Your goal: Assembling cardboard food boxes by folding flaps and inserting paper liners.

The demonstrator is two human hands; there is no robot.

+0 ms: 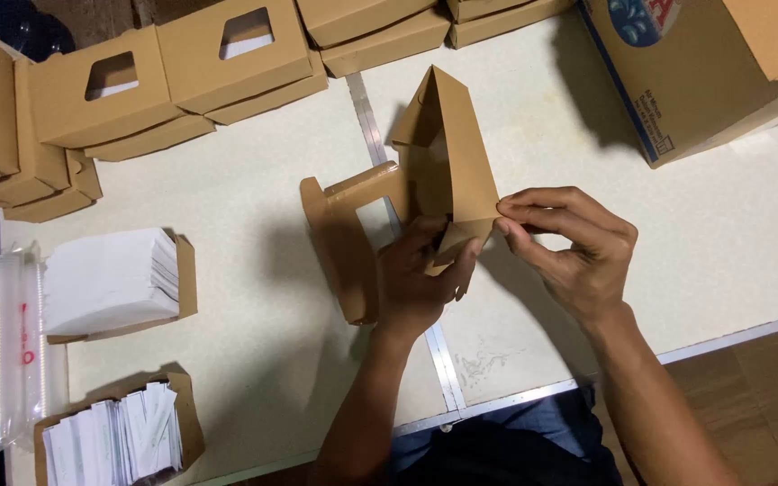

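I see both hands clamped on the half-folded box blank [425, 180]: left hand [420, 279] braces underneath, right hand [574, 243] pinches the corner flap to crease it.

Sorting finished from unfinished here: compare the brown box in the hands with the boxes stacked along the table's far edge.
The box in hand is half-folded with panels splayed open; the stacked boxes are closed. It is held up by the left hand and right hand; they rest on the table. Both are brown cardboard.

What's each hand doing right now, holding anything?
Left hand: closed on the lower flap of the brown cardboard box blank.
Right hand: fingertips pinching the same blank's corner fold.
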